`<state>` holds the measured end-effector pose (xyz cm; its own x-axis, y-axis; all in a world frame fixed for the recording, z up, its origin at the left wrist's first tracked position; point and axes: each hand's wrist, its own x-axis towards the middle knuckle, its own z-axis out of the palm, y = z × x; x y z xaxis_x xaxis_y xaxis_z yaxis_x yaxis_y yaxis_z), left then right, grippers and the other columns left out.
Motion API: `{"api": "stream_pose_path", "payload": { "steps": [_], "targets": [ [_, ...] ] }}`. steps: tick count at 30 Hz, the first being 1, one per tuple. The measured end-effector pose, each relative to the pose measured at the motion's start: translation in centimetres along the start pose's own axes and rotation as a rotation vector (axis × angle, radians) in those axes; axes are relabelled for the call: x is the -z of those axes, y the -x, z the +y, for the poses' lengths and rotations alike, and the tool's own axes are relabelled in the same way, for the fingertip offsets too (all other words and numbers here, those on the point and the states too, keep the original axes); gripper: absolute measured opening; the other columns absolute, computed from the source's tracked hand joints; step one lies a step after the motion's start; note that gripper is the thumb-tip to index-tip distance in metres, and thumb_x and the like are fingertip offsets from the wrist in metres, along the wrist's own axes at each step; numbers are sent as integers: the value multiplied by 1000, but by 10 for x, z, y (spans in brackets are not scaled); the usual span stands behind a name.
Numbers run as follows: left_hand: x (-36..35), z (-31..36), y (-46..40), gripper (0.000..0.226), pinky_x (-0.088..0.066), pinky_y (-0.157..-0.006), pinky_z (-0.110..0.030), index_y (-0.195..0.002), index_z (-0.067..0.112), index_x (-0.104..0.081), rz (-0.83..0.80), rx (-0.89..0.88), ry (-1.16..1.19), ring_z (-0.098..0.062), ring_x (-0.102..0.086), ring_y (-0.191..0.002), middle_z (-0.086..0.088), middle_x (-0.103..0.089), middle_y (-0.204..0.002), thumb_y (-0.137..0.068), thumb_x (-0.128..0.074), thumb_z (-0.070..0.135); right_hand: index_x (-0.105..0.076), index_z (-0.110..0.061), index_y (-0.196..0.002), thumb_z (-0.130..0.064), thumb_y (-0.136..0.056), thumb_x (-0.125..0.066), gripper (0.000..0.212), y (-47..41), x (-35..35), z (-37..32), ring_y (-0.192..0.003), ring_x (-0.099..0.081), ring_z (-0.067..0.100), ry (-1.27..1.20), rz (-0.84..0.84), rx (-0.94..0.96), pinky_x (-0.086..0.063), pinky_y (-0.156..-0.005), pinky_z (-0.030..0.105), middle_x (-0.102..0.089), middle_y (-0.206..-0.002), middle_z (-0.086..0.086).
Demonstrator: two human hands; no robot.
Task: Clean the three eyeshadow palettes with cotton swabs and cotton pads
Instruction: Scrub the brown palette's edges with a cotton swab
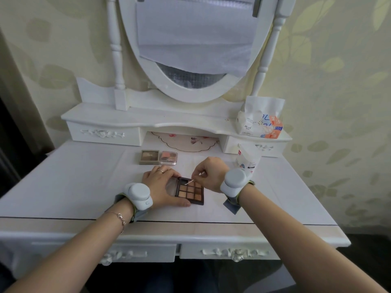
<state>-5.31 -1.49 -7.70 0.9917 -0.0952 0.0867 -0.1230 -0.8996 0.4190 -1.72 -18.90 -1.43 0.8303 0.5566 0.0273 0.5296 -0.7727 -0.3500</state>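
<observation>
Your two bare arms reach in from the bottom, each with a grey band and a round white gadget at the wrist. Your left hand [161,185] lies on the white tabletop [84,187], and its fingers [167,169] and thumb curl round the open lid side of the dark palette [190,190] to hold it still. Your right hand [208,173] sits just to the right of it. Those fingers [197,173] pinch a thin cotton swab [193,179], and its tip touches the top row of the little brown squares.

Two more palettes lie side by side a little farther back, a brown palette [149,157] on the left and a pink palette [168,158] just beside it, both away from your hands. A small white box [246,158] stands near your right wrist. A tissue pack [259,123] sits on the raised shelf [148,118] under the oval mirror [196,49].
</observation>
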Motion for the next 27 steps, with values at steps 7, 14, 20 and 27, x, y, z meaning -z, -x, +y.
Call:
{"api": "stream_pose_path", "payload": {
  "steps": [7,14,20,27],
  "targets": [
    [0,0,0,124,-24,-100,-28,-116,39,-48,-3,6,-10,-9,-32,-121,17,-41,-121,-14,-20,103,-74,-9,-94,-11,-86,-52,24,-1,0,1,-75,-55,20,34,-1,-37,-42,-68,22,-59,-67,-3],
    [0,1,0,124,-23,-98,-27,-116,39,-48,6,5,-11,-9,-32,-121,17,-42,-121,-14,-19,103,-73,-10,-96,-11,-87,-50,24,-4,-2,2,-86,-61,24,69,18,-49,-47,-73,27,-70,-94,8],
    [0,1,0,117,-23,-98,-27,-116,39,-48,-4,7,-8,-8,-33,-119,18,-42,-119,-16,-34,99,-74,-9,-94,-13,-87,-52,23,-7,8,-4,-83,-61,22,151,-101,-26,-51,-74,28,-70,-92,5],
    [-1,0,2,103,-26,-100,-28,-116,36,-48,7,-2,-18,-10,-34,-120,15,-44,-122,-29,-38,91,-72,-12,-95,-8,-85,-49,26,-22,3,-9,-93,-65,26,262,-128,-86,-53,-74,30,-70,-101,5]
  ]
}}
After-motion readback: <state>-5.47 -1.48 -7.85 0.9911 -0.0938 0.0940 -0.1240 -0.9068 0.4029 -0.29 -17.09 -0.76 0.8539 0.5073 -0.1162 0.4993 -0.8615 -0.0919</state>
